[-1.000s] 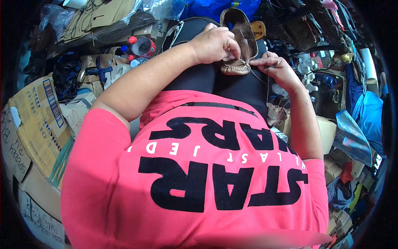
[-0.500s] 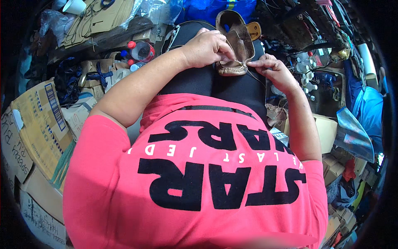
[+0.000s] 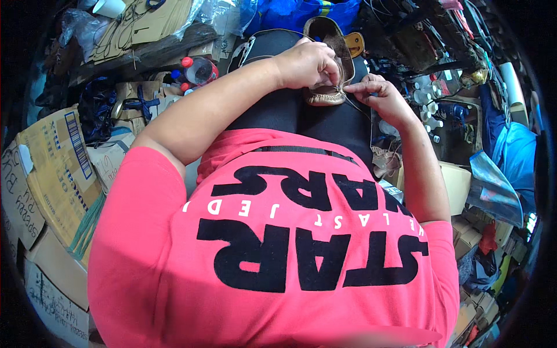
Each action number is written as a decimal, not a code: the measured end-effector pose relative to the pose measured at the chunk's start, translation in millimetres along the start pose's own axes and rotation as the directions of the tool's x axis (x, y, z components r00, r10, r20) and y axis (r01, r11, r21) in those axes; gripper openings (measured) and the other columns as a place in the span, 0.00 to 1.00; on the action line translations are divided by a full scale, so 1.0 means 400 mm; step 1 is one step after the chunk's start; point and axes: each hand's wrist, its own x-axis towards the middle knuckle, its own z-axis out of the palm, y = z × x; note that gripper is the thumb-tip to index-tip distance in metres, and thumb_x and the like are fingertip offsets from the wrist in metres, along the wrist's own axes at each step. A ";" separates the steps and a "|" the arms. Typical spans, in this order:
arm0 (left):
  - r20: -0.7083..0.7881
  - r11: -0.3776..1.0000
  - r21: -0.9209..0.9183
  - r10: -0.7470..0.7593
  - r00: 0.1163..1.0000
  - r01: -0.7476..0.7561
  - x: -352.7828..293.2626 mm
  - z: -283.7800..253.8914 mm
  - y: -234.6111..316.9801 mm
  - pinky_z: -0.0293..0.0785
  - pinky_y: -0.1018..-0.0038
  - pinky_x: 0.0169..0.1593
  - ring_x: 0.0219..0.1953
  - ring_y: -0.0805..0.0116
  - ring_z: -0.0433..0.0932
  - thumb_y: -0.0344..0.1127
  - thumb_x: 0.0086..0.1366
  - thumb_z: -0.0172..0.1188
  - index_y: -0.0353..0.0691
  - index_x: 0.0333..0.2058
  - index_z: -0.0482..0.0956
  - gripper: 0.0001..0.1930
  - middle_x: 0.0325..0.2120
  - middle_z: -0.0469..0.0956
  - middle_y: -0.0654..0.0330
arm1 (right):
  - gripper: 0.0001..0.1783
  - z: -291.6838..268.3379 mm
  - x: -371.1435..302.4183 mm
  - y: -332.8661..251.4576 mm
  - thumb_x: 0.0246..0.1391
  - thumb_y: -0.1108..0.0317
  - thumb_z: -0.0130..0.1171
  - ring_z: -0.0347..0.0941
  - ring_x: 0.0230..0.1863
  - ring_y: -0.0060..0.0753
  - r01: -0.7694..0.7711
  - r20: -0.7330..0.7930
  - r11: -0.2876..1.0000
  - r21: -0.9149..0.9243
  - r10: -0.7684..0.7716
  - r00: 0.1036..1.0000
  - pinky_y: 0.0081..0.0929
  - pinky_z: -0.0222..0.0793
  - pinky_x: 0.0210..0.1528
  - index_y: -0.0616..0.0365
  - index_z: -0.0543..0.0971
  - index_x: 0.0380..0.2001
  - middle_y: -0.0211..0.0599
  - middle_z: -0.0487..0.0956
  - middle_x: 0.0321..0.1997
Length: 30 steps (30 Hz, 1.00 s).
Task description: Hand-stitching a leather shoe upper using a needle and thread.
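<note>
A brown leather shoe with a stitched edge lies across my dark-trousered thighs, its opening facing up. Over its near part, my left hand is closed in a pinch, and a fine thread shows at its fingertips. My right hand comes in from the right side; its thumb and forefinger pinch at the shoe's right edge, where thread strands meet. The exact grip of both fingertips is small and partly hidden. An orange-tan leather piece sits just beyond the shoe's right side.
Cardboard boxes crowd the left side. A clear bottle with a red cap lies left of my thigh. Several small white-capped bottles stand to the right. Blue bags lie beyond my knees.
My left hand has shifted slightly right and down over the shoe, its fingertips now closer to my right hand's. My right hand and the shoe have barely moved.
</note>
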 end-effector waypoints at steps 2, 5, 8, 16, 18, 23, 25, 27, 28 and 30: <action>-0.047 0.997 0.062 -0.039 0.998 0.041 -0.025 -0.012 0.044 0.64 0.67 0.43 0.36 0.67 0.74 0.34 0.49 0.66 0.53 0.28 0.83 0.06 0.25 0.75 0.68 | 0.20 0.017 -0.017 -0.015 0.44 0.79 0.61 0.66 0.35 0.24 0.056 -0.117 0.987 -0.153 -0.075 0.990 0.22 0.66 0.45 0.47 0.83 0.41 0.27 0.74 0.26; -0.069 0.979 0.109 -0.163 0.984 0.170 -0.058 -0.019 0.090 0.62 0.66 0.46 0.38 0.66 0.73 0.34 0.51 0.64 0.54 0.31 0.83 0.07 0.26 0.76 0.68 | 0.19 0.038 -0.038 -0.030 0.44 0.76 0.63 0.67 0.36 0.26 0.074 -0.206 0.983 -0.169 -0.109 0.972 0.24 0.66 0.45 0.47 0.83 0.42 0.29 0.77 0.28; -0.120 0.921 -0.011 -0.388 0.914 0.390 -0.073 0.002 0.090 0.62 0.66 0.46 0.38 0.66 0.74 0.35 0.51 0.63 0.52 0.33 0.82 0.09 0.28 0.79 0.67 | 0.18 0.053 -0.040 -0.037 0.45 0.75 0.64 0.68 0.38 0.25 0.019 -0.230 0.992 -0.126 -0.048 0.972 0.23 0.66 0.46 0.48 0.83 0.42 0.29 0.78 0.31; 0.006 0.807 -0.066 -0.588 0.809 0.587 -0.023 0.016 0.098 0.59 0.65 0.47 0.33 0.69 0.78 0.40 0.53 0.63 0.48 0.33 0.80 0.09 0.26 0.80 0.66 | 0.15 0.055 -0.024 -0.019 0.51 0.75 0.61 0.71 0.41 0.18 -0.113 -0.149 0.901 0.419 0.191 0.970 0.19 0.67 0.47 0.60 0.79 0.44 0.28 0.79 0.37; 0.067 0.782 -0.106 -0.611 0.789 0.614 -0.011 0.019 0.093 0.58 0.65 0.48 0.33 0.72 0.79 0.40 0.54 0.63 0.47 0.34 0.79 0.09 0.25 0.80 0.67 | 0.16 0.052 -0.017 -0.014 0.53 0.75 0.60 0.70 0.39 0.13 -0.100 -0.097 0.881 0.463 0.162 0.982 0.13 0.66 0.44 0.60 0.76 0.46 0.25 0.77 0.40; 0.087 0.792 -0.133 -0.590 0.803 0.596 0.000 0.027 0.079 0.65 0.70 0.45 0.32 0.71 0.79 0.40 0.53 0.64 0.46 0.32 0.79 0.09 0.26 0.80 0.65 | 0.13 0.047 0.000 -0.024 0.53 0.74 0.61 0.70 0.39 0.14 -0.160 -0.080 0.885 0.438 0.216 0.973 0.14 0.66 0.43 0.61 0.77 0.42 0.26 0.77 0.38; 0.096 0.793 -0.164 -0.580 0.809 0.587 0.004 0.023 0.078 0.67 0.72 0.43 0.32 0.71 0.79 0.40 0.52 0.65 0.45 0.31 0.80 0.09 0.26 0.80 0.64 | 0.11 0.042 0.009 -0.036 0.52 0.74 0.61 0.69 0.38 0.13 -0.184 -0.087 0.889 0.418 0.241 0.967 0.14 0.66 0.42 0.62 0.77 0.40 0.26 0.77 0.36; 0.160 0.799 -0.214 -0.539 0.827 0.562 0.009 0.009 0.079 0.71 0.75 0.39 0.31 0.71 0.80 0.40 0.52 0.65 0.44 0.29 0.80 0.08 0.26 0.81 0.62 | 0.07 0.035 0.018 -0.054 0.52 0.73 0.62 0.69 0.36 0.13 -0.181 -0.072 0.968 0.173 0.196 0.978 0.14 0.65 0.40 0.62 0.78 0.34 0.25 0.78 0.32; 0.155 0.837 -0.156 -0.504 0.850 0.525 0.011 0.005 0.085 0.68 0.69 0.42 0.33 0.68 0.79 0.40 0.53 0.64 0.45 0.28 0.81 0.07 0.26 0.80 0.63 | 0.07 0.036 0.021 -0.055 0.52 0.73 0.62 0.69 0.36 0.13 -0.182 -0.073 0.968 0.173 0.197 0.978 0.14 0.65 0.40 0.62 0.78 0.34 0.25 0.78 0.32; 0.140 0.883 -0.032 -0.460 0.877 0.468 0.020 -0.008 0.096 0.66 0.66 0.44 0.36 0.66 0.77 0.40 0.53 0.64 0.46 0.28 0.81 0.07 0.27 0.80 0.63 | 0.05 0.039 0.024 -0.056 0.50 0.72 0.63 0.69 0.34 0.13 -0.247 -0.112 0.969 0.018 0.247 0.962 0.16 0.65 0.39 0.62 0.78 0.28 0.24 0.77 0.28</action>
